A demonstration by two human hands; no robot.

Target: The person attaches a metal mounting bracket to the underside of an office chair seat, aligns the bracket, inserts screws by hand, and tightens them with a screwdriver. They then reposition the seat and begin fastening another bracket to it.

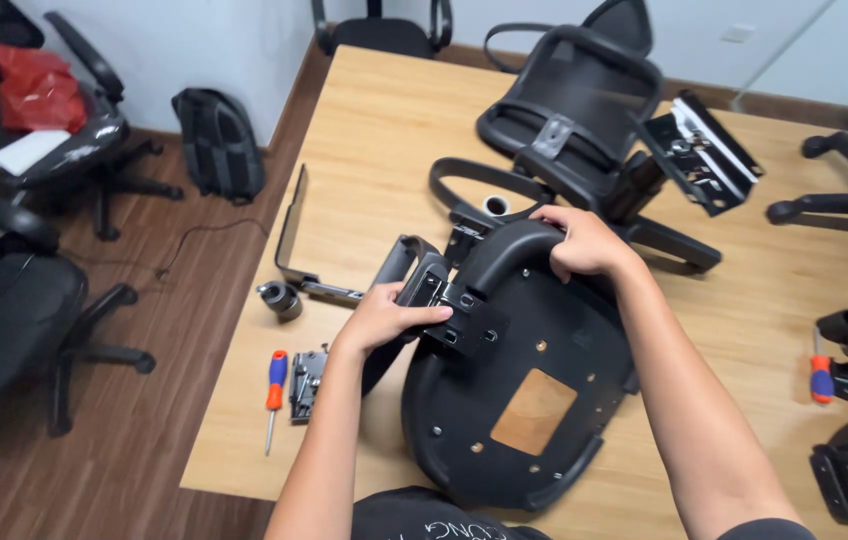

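Observation:
An upturned black chair seat [524, 400] with a brown wooden patch on its underside lies on the wooden table [384, 130] in front of me. A black armrest [489, 255] rests against the seat's far-left edge. My left hand [384, 318] grips the armrest's bracket end where it meets the seat. My right hand [584, 240] is closed over the top curve of the armrest. Just behind lies a black mesh chair back [574, 110] with a second armrest loop [479, 180].
An orange-handled screwdriver [275, 385] and a metal bracket [308, 380] lie near the table's left front edge, by a black cylinder [281, 298] and a bent metal bar [294, 235]. A metal seat mechanism [709, 150] lies at the back right. Office chairs and a backpack [219, 145] stand left.

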